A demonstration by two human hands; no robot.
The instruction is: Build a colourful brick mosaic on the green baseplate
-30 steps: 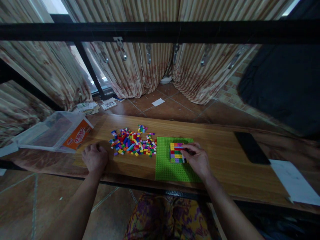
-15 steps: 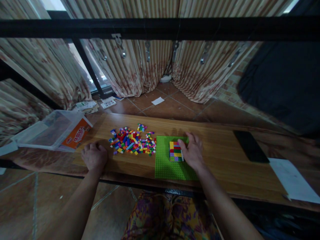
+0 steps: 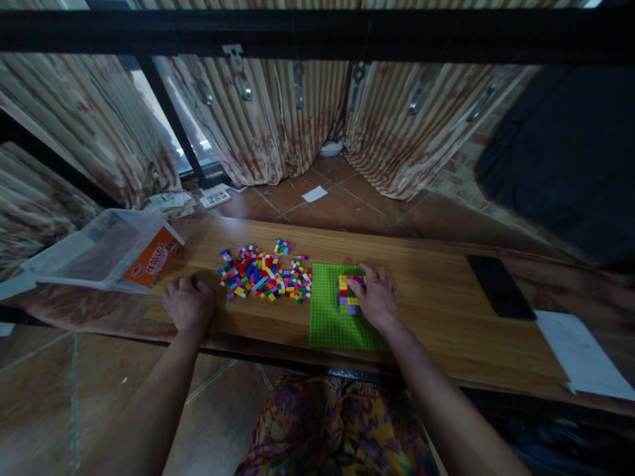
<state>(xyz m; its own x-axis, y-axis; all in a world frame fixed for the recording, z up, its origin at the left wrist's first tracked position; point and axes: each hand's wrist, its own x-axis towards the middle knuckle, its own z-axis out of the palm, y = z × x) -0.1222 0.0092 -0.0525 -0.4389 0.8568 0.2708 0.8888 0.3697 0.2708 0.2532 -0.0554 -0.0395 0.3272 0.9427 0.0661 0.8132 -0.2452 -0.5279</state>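
Observation:
A small multicoloured block of building bricks stands on a green studded baseplate. My right hand lies over the right side of this block, thumb on its top and fingers curved round its far edge. Part of the block is hidden under the hand. To the left of the plate spreads a pile of loose bricks in many colours. My left hand rests on the wooden board left of the pile, its fingers curled in and nothing visible in them.
A clear plastic box with an orange label stands at the board's left end. Toward the right lie a black phone-like slab and a white paper sheet. Behind the wooden board hang striped curtains.
My right thumb and fingers have shifted left across the top of the brick block, covering more of it. My left hand stays in place. The whole view has tilted slightly.

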